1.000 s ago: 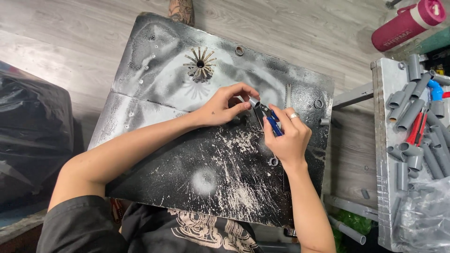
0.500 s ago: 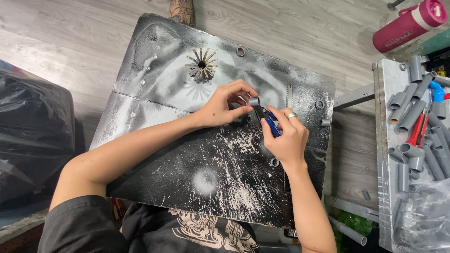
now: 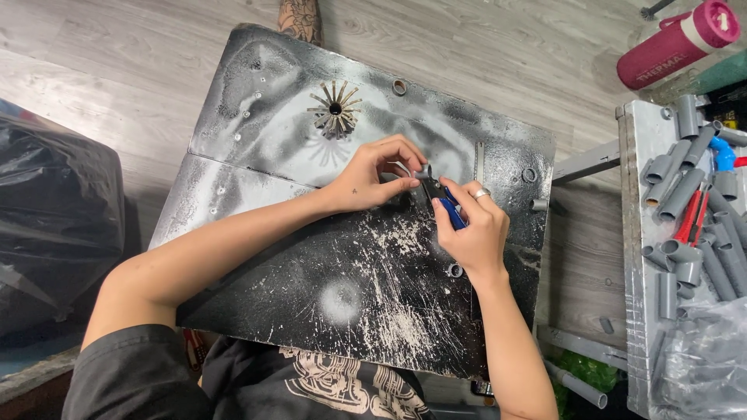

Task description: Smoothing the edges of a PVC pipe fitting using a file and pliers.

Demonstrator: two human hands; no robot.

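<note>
My right hand (image 3: 475,229) grips blue-handled pliers (image 3: 450,207) over a black, paint-spattered work board (image 3: 350,257); a ring is on one finger. My left hand (image 3: 381,175) pinches a small pale wire piece (image 3: 406,169) at the plier jaws, fingertips touching the tool's tip. A small spiky wire rosette (image 3: 335,110) sits on the board beyond my left hand. A short grey pipe ring (image 3: 456,271) lies beside my right wrist.
A tray (image 3: 636,233) at the right holds several grey pipe pieces (image 3: 685,187) and red-handled tools (image 3: 691,216). A pink bottle (image 3: 677,43) lies at the top right. A black plastic bag (image 3: 54,210) is at the left. Wooden floor surrounds the board.
Both hands stay together at the plier tip with only slight finger shifts; the board and the other things have not moved.
</note>
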